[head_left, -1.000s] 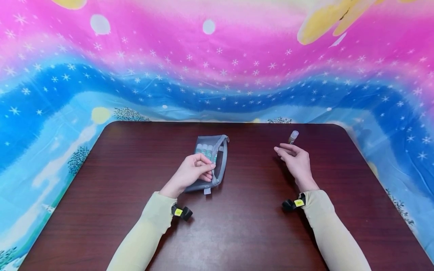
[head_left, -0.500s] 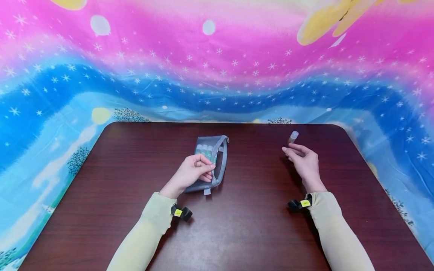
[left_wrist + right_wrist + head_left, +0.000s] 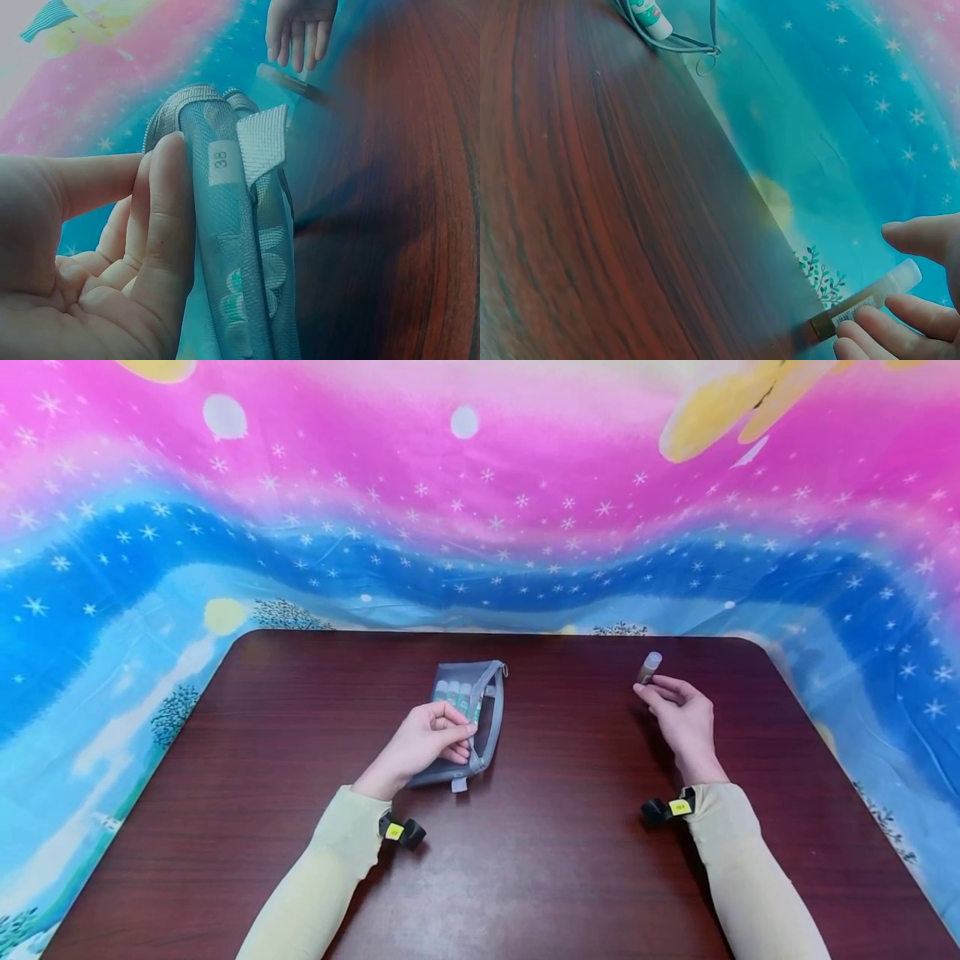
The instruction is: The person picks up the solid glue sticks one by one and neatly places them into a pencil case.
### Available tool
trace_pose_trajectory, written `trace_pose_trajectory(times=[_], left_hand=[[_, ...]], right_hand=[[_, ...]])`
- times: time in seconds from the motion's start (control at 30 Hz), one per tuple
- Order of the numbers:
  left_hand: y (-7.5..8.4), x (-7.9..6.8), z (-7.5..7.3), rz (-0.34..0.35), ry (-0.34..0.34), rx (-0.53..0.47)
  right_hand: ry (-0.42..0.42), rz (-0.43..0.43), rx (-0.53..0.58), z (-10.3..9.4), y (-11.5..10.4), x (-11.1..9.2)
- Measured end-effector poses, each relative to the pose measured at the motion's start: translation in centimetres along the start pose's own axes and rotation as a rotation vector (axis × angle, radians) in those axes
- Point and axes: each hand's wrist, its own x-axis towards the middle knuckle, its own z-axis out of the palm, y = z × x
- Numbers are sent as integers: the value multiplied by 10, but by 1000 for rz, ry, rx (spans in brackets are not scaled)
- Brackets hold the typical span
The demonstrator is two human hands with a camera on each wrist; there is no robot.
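Note:
My left hand [image 3: 431, 739] pinches the rim of a grey mesh zip pouch [image 3: 225, 225] between thumb and fingers. The pouch lies with its mouth facing right; several white-capped glue sticks with green labels [image 3: 453, 693] show through the mesh. Standing upright at the back right is a single glue stick [image 3: 649, 667] with a clear cap and brownish body. My right hand [image 3: 682, 718] is just beside it. In the right wrist view the thumb [image 3: 915, 236] is apart from this stick, while the fingers [image 3: 900, 330] overlap its label; contact cannot be told.
The dark wooden table [image 3: 525, 860] ends at a back edge close behind the single stick. Beyond it hangs a pink and blue patterned cloth [image 3: 480, 527]. Each wrist wears a black strapped camera, such as the right one [image 3: 656, 811].
My right hand has shifted right, its fingers coming closer to the single stick, which stays in place. My left hand keeps its hold on the pouch without moving.

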Motion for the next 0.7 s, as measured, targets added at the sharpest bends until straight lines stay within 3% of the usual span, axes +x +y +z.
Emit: trace_pose_trajectory(times=[0.7], left_hand=[[-1,0,-1,3,-5,4]], right_hand=[[46,68,-33,3,3,15]])
